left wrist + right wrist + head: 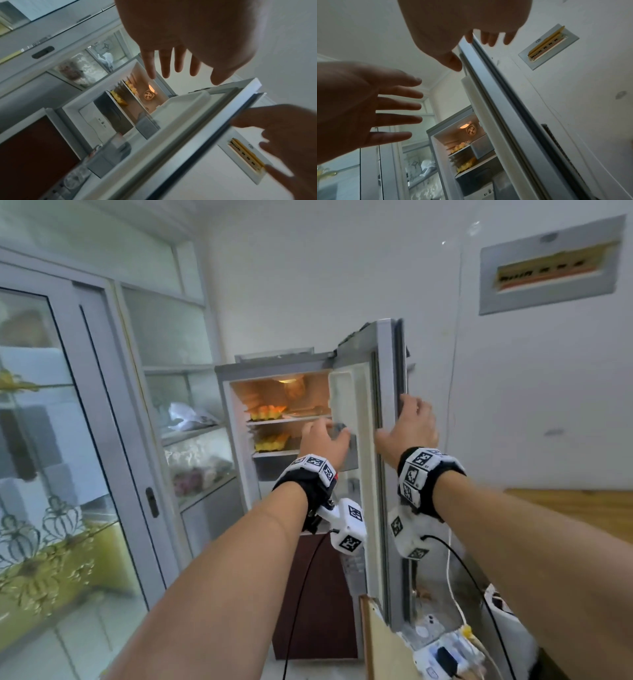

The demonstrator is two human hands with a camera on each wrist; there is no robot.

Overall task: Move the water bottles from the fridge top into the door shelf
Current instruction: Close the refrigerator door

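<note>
Hovering spread and empty, the left hand is nearer than the right hand, resting loose-fingered on the fridge door edge, to blurred clear water bottles seemingly shelved well below it; the fridge top shows none.
</note>
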